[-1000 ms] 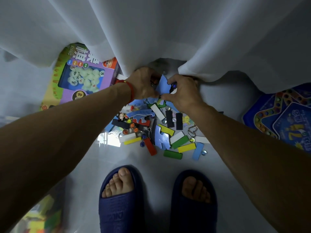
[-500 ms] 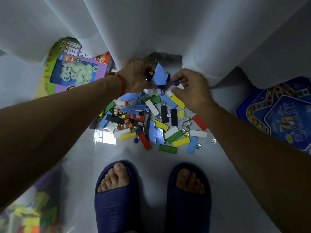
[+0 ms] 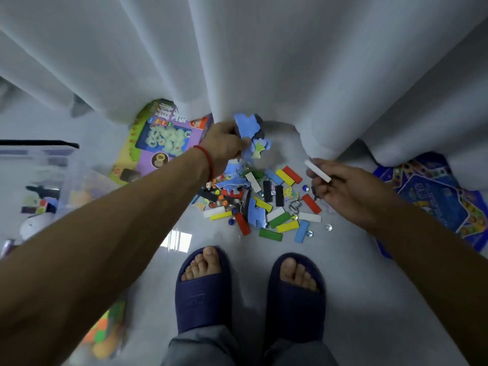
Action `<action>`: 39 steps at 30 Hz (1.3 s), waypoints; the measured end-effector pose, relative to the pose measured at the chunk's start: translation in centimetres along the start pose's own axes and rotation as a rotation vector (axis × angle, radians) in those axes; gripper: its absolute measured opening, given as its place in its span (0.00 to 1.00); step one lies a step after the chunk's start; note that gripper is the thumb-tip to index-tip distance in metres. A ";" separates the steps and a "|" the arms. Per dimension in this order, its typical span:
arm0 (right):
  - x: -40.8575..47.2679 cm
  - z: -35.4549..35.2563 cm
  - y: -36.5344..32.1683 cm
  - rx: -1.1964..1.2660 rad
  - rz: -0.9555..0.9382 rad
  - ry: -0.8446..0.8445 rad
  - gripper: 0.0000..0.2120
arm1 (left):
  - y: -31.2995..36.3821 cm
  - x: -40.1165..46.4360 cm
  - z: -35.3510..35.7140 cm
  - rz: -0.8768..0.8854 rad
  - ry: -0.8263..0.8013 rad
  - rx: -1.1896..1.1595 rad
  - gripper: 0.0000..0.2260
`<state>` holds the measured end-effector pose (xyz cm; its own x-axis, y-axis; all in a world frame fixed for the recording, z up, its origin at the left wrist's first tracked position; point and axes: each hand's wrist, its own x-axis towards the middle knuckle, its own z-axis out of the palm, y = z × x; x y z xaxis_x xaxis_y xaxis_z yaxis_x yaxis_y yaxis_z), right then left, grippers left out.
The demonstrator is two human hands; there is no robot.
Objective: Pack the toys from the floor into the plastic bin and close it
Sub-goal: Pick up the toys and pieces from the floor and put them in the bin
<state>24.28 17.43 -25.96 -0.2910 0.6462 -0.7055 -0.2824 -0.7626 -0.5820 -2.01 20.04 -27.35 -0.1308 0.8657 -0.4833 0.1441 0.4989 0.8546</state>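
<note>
Toys heaped on floor beyond feet, near curtain. Left hand grips blue foam pieces; right hand pinches white block, likely bound for plastic bin, far left.

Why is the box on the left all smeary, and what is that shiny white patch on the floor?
Head view: the plastic bin at the left edge is smeared by motion blur; the bright patch is glare reflecting off the glossy floor; the wide lens bends the edges.
</note>
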 end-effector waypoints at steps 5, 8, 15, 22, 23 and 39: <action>-7.8 7.0 -2.9 -0.114 0.100 -0.147 0.13 | 2.7 -10.0 -3.6 -0.121 0.004 -0.309 0.08; -12.2 14.0 -4.6 -0.493 0.046 -0.269 0.12 | 3.6 -16.6 -8.4 -0.051 0.062 -0.420 0.14; -17.6 31.5 -0.1 -1.062 -0.052 -0.583 0.11 | 0.2 -31.1 -21.1 -0.084 0.472 -0.364 0.07; -18.3 40.2 9.9 -1.187 -0.106 -0.500 0.14 | -5.1 -37.5 -27.5 -0.374 0.604 -0.169 0.03; -18.4 39.9 10.2 -1.220 -0.088 -0.504 0.15 | -5.8 -38.0 -27.7 -0.403 0.602 -0.094 0.02; -14.2 14.3 -2.7 -1.558 -0.055 0.068 0.13 | -1.1 -32.1 -12.3 0.349 0.433 0.563 0.17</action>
<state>16.09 10.75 -8.62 -0.2600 0.7037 -0.6612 0.9128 -0.0442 -0.4060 -10.06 -8.82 -10.48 -0.3397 0.9405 0.0106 0.7065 0.2478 0.6629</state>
